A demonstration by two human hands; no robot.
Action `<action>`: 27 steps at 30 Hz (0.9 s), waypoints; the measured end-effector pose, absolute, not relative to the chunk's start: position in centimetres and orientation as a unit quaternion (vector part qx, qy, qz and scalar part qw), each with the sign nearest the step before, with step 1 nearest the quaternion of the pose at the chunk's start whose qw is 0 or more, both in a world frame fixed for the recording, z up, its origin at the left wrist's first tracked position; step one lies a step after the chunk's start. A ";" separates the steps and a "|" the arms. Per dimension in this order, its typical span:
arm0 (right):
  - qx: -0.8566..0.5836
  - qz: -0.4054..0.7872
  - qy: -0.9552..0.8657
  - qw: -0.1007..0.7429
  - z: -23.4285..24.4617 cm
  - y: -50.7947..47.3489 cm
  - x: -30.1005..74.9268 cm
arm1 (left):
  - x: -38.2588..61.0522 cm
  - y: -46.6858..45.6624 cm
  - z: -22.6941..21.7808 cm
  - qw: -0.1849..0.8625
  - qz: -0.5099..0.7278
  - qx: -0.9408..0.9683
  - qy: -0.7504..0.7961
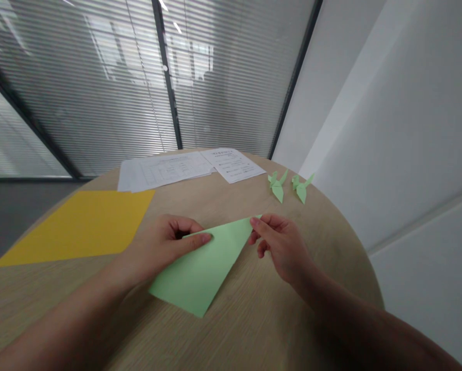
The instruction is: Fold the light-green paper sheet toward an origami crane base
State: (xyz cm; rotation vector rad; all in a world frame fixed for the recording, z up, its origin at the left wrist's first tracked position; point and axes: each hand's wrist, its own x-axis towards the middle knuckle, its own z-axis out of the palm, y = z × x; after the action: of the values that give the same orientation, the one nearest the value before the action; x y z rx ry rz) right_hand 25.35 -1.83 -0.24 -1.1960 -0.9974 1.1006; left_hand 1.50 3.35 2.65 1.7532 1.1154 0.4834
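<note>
The left grip (157, 247) and right grip (284, 245) pinch a smooth, tapering pale-green paper sheet (211, 263) over the round-edged, wood-grained tabletop (262, 319), near two angular pale-green folded-paper birds (278, 192).

Your left hand (167, 242) covers part of the green paper's (211, 263) edge, with some of its own fingers out of sight, and the thumb of your right hand (283, 245) hides a little near the tip. The picture's edge cuts off your left forearm (80, 304), your right forearm (350, 309) and the table's (254, 335) near side. You can't read the small print on the white sheets (234, 165), and the shapes behind the blinds (99, 103) are blurred.
</note>
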 end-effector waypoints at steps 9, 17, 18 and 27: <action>-0.519 0.475 -0.467 0.536 -1.3 -1.2 25.6 | 2.0 3.3 1.8 0.506 0.136 0.731 0.438; -0.509 0.505 -0.442 0.538 -1.9 -1.1 25.0 | 2.6 3.2 0.8 0.521 0.146 0.723 0.430; -0.509 0.506 -0.441 0.539 -2.0 -1.0 25.0 | 2.7 3.2 0.8 0.518 0.149 0.721 0.435; -0.524 0.494 -0.492 0.488 -3.0 -1.0 24.8 | 3.8 2.8 0.2 0.506 0.192 0.733 0.412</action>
State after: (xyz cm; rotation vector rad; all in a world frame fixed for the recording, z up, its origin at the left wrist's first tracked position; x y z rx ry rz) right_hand 24.76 -1.00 -3.04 -1.2746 -1.1966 1.2015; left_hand 3.78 2.82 0.18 1.7674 0.9943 0.4643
